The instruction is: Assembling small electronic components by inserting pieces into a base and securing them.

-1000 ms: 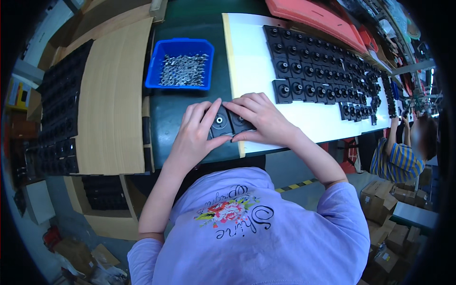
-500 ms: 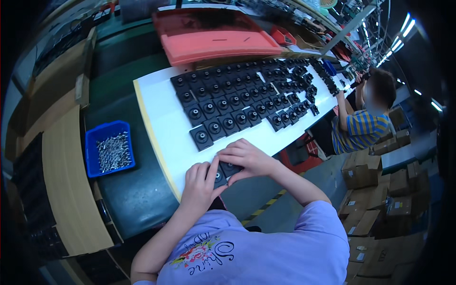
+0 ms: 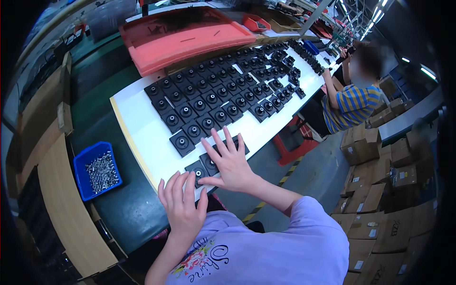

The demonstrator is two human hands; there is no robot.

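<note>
We see a dark green bench (image 3: 118,213) carrying a white board (image 3: 147,137) covered with rows of black square parts (image 3: 213,97), a blue bin (image 3: 95,170) of small metal pieces, a red tray (image 3: 185,38).

Your black square parts (image 3: 195,169) lie on a white board (image 3: 147,137) set on the dark green bench (image 3: 123,209). The bin (image 3: 83,166) of silvery screws (image 3: 100,172) is bright blue, the tray (image 3: 180,35) beyond is coral red. Your shirt (image 3: 266,247) is lilac with a floral print; the co-worker's shirt (image 3: 354,107) is striped blue and yellow. The cartons (image 3: 380,190) are brown.
</note>
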